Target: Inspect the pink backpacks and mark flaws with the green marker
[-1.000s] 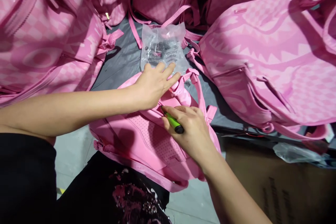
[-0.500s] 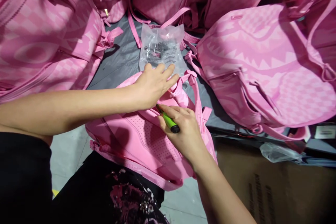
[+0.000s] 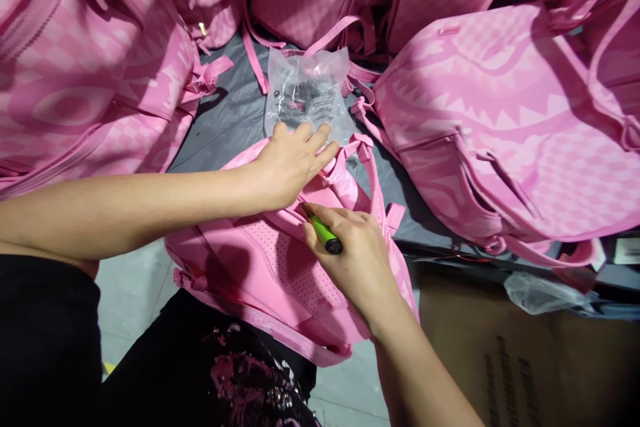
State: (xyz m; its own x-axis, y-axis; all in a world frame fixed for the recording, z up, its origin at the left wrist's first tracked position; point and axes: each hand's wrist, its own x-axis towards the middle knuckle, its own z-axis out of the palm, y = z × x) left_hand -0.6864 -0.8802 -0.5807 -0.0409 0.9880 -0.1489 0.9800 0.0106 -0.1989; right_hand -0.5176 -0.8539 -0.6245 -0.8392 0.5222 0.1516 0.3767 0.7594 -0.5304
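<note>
A pink backpack (image 3: pixel 280 260) lies across my lap and the table's edge, its perforated back panel facing up. My left hand (image 3: pixel 295 160) rests on its upper part, fingers spread toward the straps. In my right hand (image 3: pixel 350 247) is a green marker pen (image 3: pixel 324 233) with a black end, its tip pointing down-left at the bag near my left wrist. The exact point of contact is hidden by my fingers. Just beyond my left fingertips lies a clear plastic bag (image 3: pixel 307 90) with dark printing.
Another pink backpack (image 3: pixel 500 120) with a shark-mouth print lies at the right, and a large one (image 3: pixel 75 93) stands at the left. More pink bags (image 3: pixel 300 0) line the back of the grey-covered table (image 3: pixel 220 120). A cardboard box (image 3: pixel 525 347) sits below right.
Both hands keep nearly the same pose, with the marker in the right one. The view has shifted slightly; the pen tip has hardly moved.
</note>
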